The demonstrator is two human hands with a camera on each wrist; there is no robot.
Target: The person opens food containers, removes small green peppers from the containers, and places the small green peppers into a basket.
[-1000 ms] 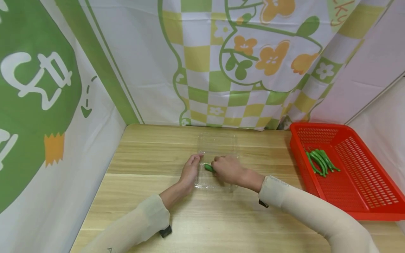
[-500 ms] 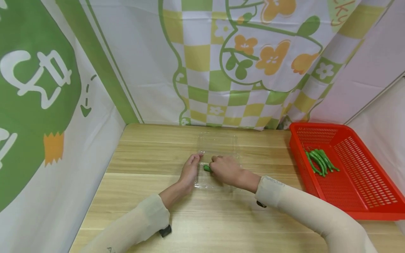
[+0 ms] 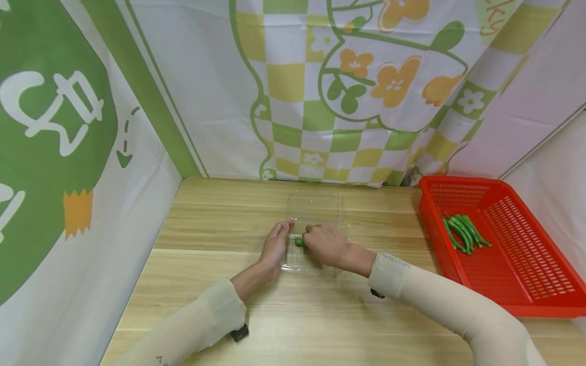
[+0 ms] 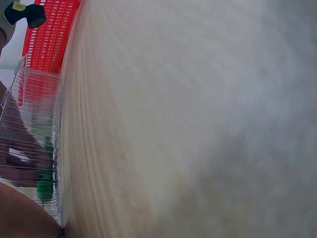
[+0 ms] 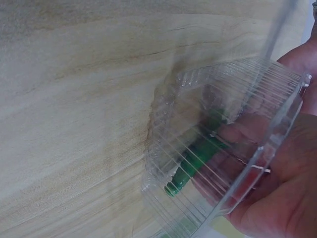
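Observation:
A clear plastic clamshell box (image 3: 297,262) lies open on the wooden table, its lid (image 3: 316,204) laid back on the far side. My left hand (image 3: 273,249) holds the box's left side, thumb at the rim near the hinge. Inside the box, my right hand (image 3: 327,242) grips a green chili pepper (image 3: 299,242) low over the base with curled fingers. Through the ribbed wall in the right wrist view, the pepper (image 5: 185,171) lies slanted under the fingers. The left wrist view also shows the pepper (image 4: 45,184) behind the wall; the right hand partly covers it.
A red slotted plastic basket (image 3: 508,274) stands at the table's right side, with several green chili peppers (image 3: 463,234) bunched at its left. A patterned curtain (image 3: 320,147) hangs along the table's back edge, and a green-and-white cloth wall (image 3: 151,218) borders the left.
My right hand has shifted slightly left with the pepper, and less of the pepper's end shows past the fingers. The left hand and the box stay in place.

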